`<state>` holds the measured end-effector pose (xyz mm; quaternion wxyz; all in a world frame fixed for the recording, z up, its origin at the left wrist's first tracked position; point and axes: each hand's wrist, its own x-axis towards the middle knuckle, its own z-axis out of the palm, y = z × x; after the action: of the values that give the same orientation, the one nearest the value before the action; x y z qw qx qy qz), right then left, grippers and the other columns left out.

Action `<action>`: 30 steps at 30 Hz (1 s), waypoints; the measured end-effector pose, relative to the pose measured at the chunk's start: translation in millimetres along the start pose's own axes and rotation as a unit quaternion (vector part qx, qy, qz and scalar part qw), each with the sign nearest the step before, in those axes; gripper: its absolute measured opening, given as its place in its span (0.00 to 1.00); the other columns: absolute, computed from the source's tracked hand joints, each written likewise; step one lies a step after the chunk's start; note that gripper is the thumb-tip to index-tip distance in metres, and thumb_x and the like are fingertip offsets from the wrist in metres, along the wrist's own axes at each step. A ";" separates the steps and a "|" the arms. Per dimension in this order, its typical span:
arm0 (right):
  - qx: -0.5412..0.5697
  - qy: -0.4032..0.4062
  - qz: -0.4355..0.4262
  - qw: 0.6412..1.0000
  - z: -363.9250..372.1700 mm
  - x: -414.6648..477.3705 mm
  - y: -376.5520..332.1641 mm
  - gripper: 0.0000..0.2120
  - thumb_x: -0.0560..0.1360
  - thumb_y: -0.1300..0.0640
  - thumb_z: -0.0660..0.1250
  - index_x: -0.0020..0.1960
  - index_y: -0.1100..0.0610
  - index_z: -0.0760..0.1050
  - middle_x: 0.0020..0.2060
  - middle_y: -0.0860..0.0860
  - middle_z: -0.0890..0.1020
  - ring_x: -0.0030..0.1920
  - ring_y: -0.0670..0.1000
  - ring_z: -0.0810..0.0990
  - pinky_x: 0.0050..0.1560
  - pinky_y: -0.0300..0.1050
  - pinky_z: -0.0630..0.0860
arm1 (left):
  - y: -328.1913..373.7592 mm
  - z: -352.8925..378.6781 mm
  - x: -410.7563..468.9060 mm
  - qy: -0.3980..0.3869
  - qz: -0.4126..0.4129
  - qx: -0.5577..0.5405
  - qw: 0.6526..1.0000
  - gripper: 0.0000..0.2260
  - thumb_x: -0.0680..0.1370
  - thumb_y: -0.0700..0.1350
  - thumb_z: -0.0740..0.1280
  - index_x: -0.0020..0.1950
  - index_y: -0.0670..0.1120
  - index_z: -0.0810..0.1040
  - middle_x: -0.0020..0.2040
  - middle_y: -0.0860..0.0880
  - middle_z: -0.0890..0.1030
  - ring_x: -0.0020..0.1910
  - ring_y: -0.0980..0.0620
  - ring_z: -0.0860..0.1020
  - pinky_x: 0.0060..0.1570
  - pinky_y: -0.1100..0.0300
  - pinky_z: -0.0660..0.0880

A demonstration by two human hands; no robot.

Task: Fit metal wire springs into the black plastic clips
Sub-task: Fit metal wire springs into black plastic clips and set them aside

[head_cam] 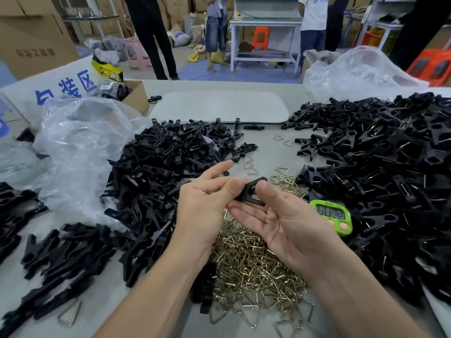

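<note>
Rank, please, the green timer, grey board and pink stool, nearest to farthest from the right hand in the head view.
1. The green timer, beside the right hand.
2. The grey board, across the table.
3. The pink stool, on the far floor.

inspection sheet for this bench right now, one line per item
surface: grey table, mostly covered, with a bare strip in the middle
job's things: one black clip held above the spring pile; left heap of black clip parts; right heap of clips with wire showing
clutter: green timer, clear plastic bag, grey board, open cardboard box
grippers: left hand pinches the clip; right hand holds it, thumb on top and fingers beneath
cables: nothing seen on the table
surroundings: people standing, white bench, orange stool, stacked cartons
</note>
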<state>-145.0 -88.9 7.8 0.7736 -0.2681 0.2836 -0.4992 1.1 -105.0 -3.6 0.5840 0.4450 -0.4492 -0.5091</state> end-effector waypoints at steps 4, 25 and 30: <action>-0.034 0.029 -0.001 0.999 -2.2 3.1 -2.5 0.13 0.69 0.57 0.74 0.50 0.65 0.87 0.55 0.65 0.85 0.53 0.62 0.87 0.49 0.48 0.85 | 1.0 3.4 2.2 0.043 -0.026 -0.011 0.999 0.05 0.76 0.38 0.75 0.44 0.46 0.90 0.55 0.57 0.87 0.53 0.65 0.84 0.42 0.74 0.77; 0.167 0.080 -0.206 0.961 -35.2 -8.8 -59.0 0.24 0.81 0.50 0.68 0.71 0.61 0.72 0.66 0.55 0.81 0.64 0.57 0.83 0.58 0.45 0.83 | 8.7 -43.5 16.8 0.139 0.042 0.407 0.902 0.07 0.74 0.51 0.71 0.39 0.62 0.87 0.31 0.64 0.83 0.26 0.63 0.77 0.31 0.65 0.75; -0.177 0.153 -0.125 0.964 -11.5 9.0 -17.1 0.18 0.70 0.69 0.73 0.58 0.58 0.83 0.50 0.55 0.88 0.48 0.54 0.88 0.44 0.40 0.83 | 4.0 -43.7 13.6 0.021 0.061 0.664 0.745 0.08 0.74 0.57 0.70 0.50 0.65 0.85 0.50 0.61 0.84 0.59 0.56 0.74 0.61 0.54 0.63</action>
<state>-160.7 -104.9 10.2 0.5927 -0.3546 0.4471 -0.5684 45.6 -115.4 -7.4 0.1798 0.7025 -0.6876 -0.0364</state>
